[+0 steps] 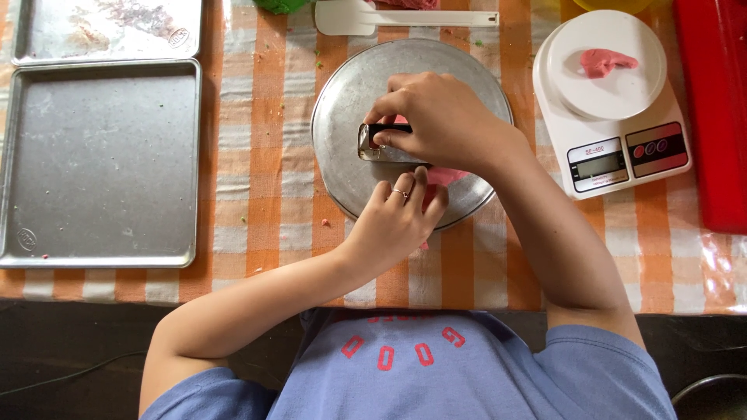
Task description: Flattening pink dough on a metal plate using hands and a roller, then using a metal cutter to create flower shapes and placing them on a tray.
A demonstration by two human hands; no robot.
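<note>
Orange-checked surface (257, 140) carried round metal plate (342, 109). Right hand (440, 117) pinched small metal cutter (373, 144) at plate centre, long axis 3-to-9 o'clock; left hand (401, 214), curled, pressed pink dough (445, 176) at 6 o'clock.

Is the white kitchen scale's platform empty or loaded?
Loaded: a pink dough piece lies on the white scale platform.

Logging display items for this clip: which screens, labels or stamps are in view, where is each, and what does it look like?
Scale screen: right of the round pan, front panel of the white kitchen scale; small grey rectangle.
Button panel: beside that screen; dark rectangle, red-ringed buttons.
Oval stamps: corners of the two grey baking trays, left.
Shirt lettering: bottom centre; red on blue.
</note>
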